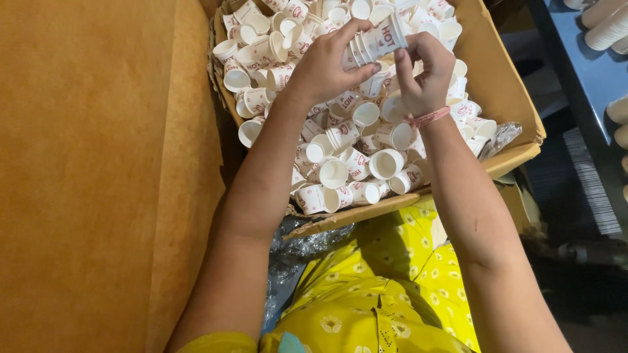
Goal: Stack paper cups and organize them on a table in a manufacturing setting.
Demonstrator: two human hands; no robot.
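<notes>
Left hand (325,65) was curled around a short nested stack of small white paper cups with red print (376,43), gripping it from the left, thumb under and fingers over the top. The stack lay roughly on its side, tilted, rims toward the left hand and the base end pointing up and right. Right hand (424,72) pinched the right end of the same stack with fingertips, thumb on the near side; a pink thread band (428,117) sat on that wrist. Both hands were raised just above a large open brown cardboard box (507,78), over its far middle part, so the stack hung over the pile and not in it. The box was filled with loose small white paper cups with red print (356,157), heaped at all angles, some mouth up, some on their sides, a few already nested in pairs. A crumpled clear plastic liner (500,137) showed at the box's right edge and below its near flap. To the left stood a wide plain brown cardboard panel (98,176), touching the box side. Near bottom, a yellow garment with small flower print (379,281) covered the person's lap. At the far right, a dark blue surface (582,72) held more white cups, partly cut off.
</notes>
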